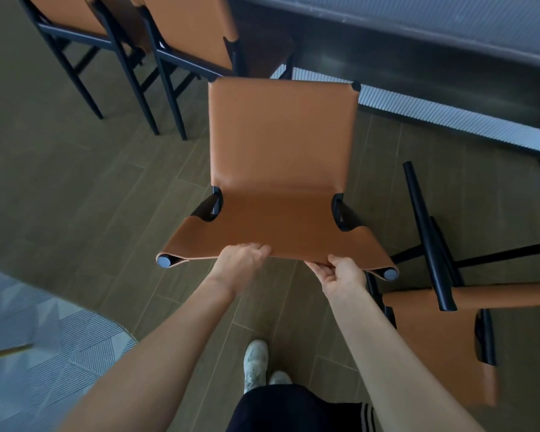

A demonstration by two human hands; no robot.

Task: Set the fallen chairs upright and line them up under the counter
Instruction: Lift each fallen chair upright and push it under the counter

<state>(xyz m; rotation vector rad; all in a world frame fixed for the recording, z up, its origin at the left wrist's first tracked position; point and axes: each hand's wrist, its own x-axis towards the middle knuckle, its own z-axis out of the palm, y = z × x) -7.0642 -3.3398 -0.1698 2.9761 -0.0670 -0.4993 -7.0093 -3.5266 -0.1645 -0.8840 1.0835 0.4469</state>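
Dark clothing [293, 410] with pale side stripes filled the near bottom edge, and just beyond it a pair of whitish shoes [256, 361] stood on the wood-look floor [75, 188]. Two bare forearms reached away from there to the middle chair [281, 135], which stood with its tan leather seat pointing toward the counter [434, 17] and its backrest nearest the person. The left hand [240, 263] lay knuckles-up on the top edge of the backrest, its fingers pressed together and curled over the leather. The right hand [340, 275] held the same edge further right, pinching it with the thumb on top and the fingers underneath. Both hands sat between the two round frame ends at the corners of that edge. To the right, near the person, a fallen chair [434, 338] lay on its side, its black legs sticking out toward the far right and its leather panel facing up. At the far left, a left-hand chair [72, 14] and a second chair [194, 29] stood upright side by side, backs to the camera, the second one tucked against the dark underside of the counter. A ribbed pale panel [449, 120] ran along the counter's base. A grey patterned rug [44, 353] covered the near left corner of the floor.
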